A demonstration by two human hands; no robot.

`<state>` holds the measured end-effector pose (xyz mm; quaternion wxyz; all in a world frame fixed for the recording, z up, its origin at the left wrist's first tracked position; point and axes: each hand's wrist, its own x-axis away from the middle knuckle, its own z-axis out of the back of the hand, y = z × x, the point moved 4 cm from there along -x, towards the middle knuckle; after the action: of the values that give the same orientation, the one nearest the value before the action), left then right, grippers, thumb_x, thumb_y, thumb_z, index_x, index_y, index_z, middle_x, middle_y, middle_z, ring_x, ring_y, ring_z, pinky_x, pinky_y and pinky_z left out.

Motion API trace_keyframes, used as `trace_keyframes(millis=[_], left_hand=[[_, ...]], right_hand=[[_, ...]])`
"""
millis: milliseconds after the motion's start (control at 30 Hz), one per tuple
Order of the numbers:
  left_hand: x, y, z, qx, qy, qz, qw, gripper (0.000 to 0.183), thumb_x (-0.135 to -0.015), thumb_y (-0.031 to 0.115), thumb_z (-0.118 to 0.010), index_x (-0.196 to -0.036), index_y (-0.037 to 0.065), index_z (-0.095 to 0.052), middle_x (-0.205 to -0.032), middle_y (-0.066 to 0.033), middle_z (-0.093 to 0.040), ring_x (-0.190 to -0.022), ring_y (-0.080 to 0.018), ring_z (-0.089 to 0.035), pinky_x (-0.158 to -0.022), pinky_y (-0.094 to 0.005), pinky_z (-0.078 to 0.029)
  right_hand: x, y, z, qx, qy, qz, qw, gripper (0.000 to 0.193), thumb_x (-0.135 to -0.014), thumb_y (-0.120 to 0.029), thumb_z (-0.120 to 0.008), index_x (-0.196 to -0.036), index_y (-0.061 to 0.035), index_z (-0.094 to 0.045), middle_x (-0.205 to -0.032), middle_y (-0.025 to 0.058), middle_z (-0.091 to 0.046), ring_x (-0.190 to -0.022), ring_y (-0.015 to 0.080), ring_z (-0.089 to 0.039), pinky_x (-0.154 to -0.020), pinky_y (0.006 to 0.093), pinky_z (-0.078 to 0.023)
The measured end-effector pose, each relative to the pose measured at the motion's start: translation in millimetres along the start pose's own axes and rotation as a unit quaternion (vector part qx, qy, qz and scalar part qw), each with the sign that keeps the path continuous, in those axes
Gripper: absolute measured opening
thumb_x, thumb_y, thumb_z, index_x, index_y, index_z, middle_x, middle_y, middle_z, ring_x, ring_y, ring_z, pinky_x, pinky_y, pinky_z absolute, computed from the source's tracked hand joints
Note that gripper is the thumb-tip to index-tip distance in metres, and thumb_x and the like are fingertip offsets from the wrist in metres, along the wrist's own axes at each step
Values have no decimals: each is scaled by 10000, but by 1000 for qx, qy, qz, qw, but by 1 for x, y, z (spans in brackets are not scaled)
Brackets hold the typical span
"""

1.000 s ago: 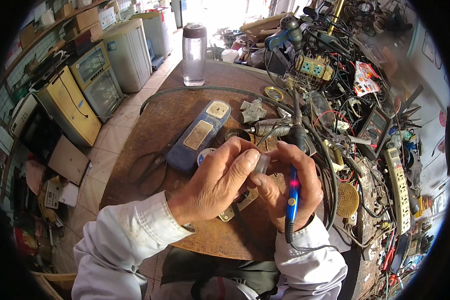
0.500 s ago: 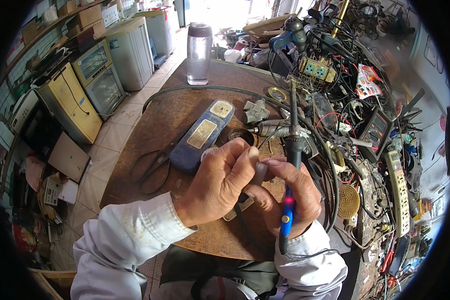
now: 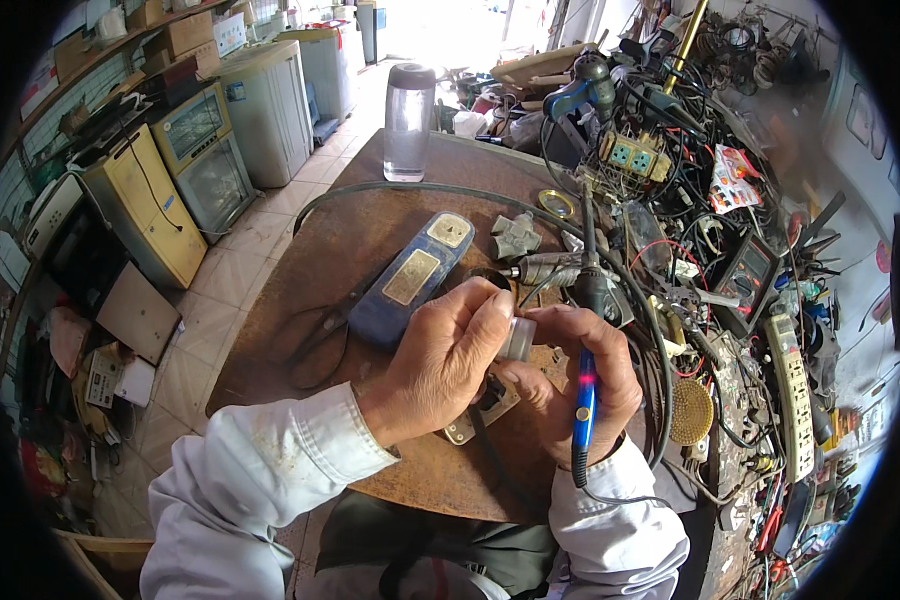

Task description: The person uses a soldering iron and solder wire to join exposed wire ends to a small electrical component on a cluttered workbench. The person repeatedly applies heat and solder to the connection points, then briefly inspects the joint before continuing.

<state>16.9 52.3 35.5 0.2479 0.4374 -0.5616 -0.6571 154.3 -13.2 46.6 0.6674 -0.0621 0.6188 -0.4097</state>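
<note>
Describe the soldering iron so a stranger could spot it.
Find the brown table, then the right hand above it. The soldering iron sits in that hand, its black cord crossing the white sleeve. Unlike the wide dark-blue case nearby, it has a slim bright-blue handle with a red glow.

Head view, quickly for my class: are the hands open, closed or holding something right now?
Left hand: closed, pinching a small translucent piece.
Right hand: closed around a blue-handled soldering iron; whether it also touches the piece cannot be told.
</note>
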Motion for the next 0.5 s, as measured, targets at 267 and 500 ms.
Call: trace_keyframes(millis=[267,500], left_hand=[[4,8,-2,-6,3,-16,1000,318,-1050,338,-460,-1003,42,-566,-735,41,-527,-609,-16,-473,-498,-195,-390],[6,10,-5,15,-25,-12,999,285,-1036,301,-493,-1087,28,-558,-830,21,-575,-629,-11,-505,-491,-182,-406]], right_hand=[[6,-3,2,49,-29,-41,998,567,-859,-313,-767,-1252,24,-535,-1047,133,-658,-939,203,-659,-825,320,-529],[10,-2,1,20,5,-26,999,586,-850,-275,-780,-1272,37,-518,-1040,123,-648,-903,170,-619,-810,294,-502]])
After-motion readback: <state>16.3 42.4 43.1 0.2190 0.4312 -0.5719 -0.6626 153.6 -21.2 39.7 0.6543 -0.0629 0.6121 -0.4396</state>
